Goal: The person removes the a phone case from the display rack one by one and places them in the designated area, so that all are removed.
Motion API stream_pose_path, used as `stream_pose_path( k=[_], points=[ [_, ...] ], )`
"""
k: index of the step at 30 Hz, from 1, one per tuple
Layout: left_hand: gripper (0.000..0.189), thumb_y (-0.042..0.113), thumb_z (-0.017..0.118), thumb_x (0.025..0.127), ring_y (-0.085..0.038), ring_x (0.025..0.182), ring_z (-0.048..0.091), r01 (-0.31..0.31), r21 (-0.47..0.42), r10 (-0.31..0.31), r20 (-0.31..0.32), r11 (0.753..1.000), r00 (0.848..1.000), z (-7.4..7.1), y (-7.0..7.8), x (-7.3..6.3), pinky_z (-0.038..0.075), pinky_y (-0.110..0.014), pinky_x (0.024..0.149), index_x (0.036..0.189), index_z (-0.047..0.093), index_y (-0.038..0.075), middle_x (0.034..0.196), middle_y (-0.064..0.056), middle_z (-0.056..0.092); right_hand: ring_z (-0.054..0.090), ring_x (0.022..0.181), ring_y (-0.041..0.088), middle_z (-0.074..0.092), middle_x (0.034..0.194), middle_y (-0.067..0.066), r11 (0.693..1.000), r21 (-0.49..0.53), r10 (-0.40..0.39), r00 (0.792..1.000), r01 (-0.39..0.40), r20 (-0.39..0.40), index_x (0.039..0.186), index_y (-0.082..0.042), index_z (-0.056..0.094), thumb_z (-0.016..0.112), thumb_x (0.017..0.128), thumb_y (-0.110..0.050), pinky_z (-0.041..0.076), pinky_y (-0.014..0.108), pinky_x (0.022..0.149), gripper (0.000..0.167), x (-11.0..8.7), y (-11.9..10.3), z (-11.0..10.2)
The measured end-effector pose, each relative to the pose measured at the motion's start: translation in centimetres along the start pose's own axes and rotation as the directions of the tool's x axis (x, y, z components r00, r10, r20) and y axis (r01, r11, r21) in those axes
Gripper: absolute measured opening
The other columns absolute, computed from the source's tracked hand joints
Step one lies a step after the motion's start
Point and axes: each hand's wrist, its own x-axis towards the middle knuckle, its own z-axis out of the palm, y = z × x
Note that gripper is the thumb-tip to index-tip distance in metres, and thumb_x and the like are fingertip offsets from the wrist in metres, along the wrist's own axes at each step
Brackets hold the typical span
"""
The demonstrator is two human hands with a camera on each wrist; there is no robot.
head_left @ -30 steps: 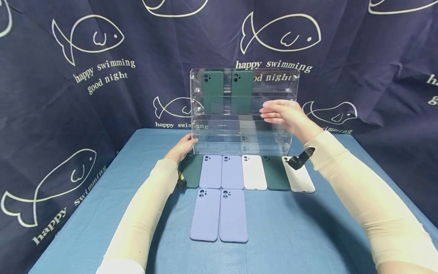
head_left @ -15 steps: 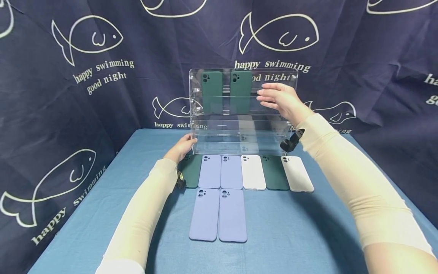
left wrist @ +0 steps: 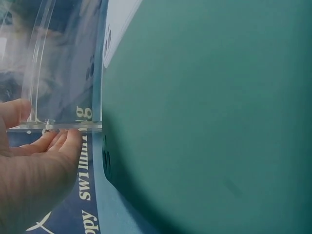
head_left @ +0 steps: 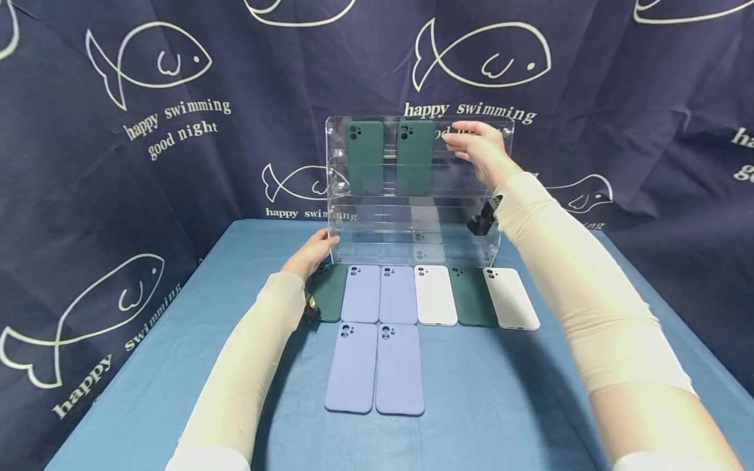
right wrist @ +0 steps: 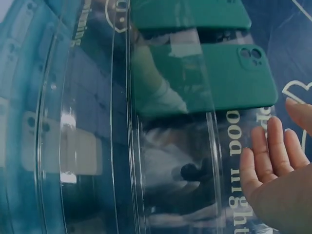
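A clear acrylic display rack (head_left: 448, 180) with several tiers stands at the back of the table. My left hand (head_left: 312, 252) grips its lower left side panel (left wrist: 90, 126), thumb on one face and fingers on the other. Two green phone cases stand upright in the top tier, one at the left (head_left: 365, 160) and one nearer the middle (head_left: 415, 160). My right hand (head_left: 480, 150) is raised at the rack's upper right, just right of the second case. Its fingers (right wrist: 275, 141) are spread and loosely bent, holding nothing.
Phone cases lie in a row before the rack: green (head_left: 330, 294), lilac (head_left: 361, 294), lilac (head_left: 398, 294), white (head_left: 436, 294), green (head_left: 473, 297), white (head_left: 511, 297). Closer in lie two lilac cases (head_left: 351, 369). A dark fish-print curtain (head_left: 283, 91) hangs behind.
My right hand has risen along the front of the rack, from mid-height to the top tier. The left hand has kept its hold, and the phone cases have stayed in place.
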Motion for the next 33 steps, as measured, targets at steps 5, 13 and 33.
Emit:
stream_pose_path(
  k=[5, 13, 33],
  points=[
    [0.061, 0.019, 0.041, 0.105, -0.025, 0.15, 0.014, -0.016, 0.003, 0.016, -0.004, 1.0, 1.0, -0.1, 0.1, 0.1, 0.019, -0.037, 0.126, 0.157, 0.01, 0.008, 0.164, -0.01, 0.007, 0.067, 0.074, 0.01, 0.067, 0.073, -0.01, 0.999, -0.025, -0.044, 0.998, 0.043, -0.047, 0.128, -0.002, 0.059, 0.075, 0.082, -0.003, 0.045, 0.037, 0.11, 0.049, 1.1, 1.2, 1.0],
    [0.06, 0.019, 0.041, 0.105, -0.026, 0.149, 0.017, -0.012, -0.015, 0.012, -0.023, 1.0, 1.0, -0.1, 0.1, 0.0, 0.02, -0.037, 0.125, 0.157, 0.012, 0.009, 0.163, -0.01, 0.01, 0.064, 0.063, 0.005, 0.063, 0.072, -0.011, 0.984, -0.152, -0.108, 0.988, 0.091, -0.112, 0.102, -0.005, 0.063, 0.08, 0.078, -0.004, 0.054, 0.03, 0.093, 0.029, 1.5, 3.0, 2.9],
    [0.059, 0.021, 0.037, 0.106, -0.028, 0.15, 0.014, -0.017, 0.034, 0.017, -0.005, 0.999, 1.0, 0.3, 0.2, -0.4, 0.017, -0.041, 0.126, 0.157, 0.009, 0.008, 0.163, -0.012, 0.01, 0.059, 0.056, 0.005, 0.056, 0.061, -0.01, 0.923, -0.372, -0.132, 0.989, 0.1, -0.061, 0.089, -0.007, 0.055, 0.069, 0.088, -0.002, 0.054, 0.035, 0.086, 0.014, 1.7, 3.8, 3.2]
  ],
)
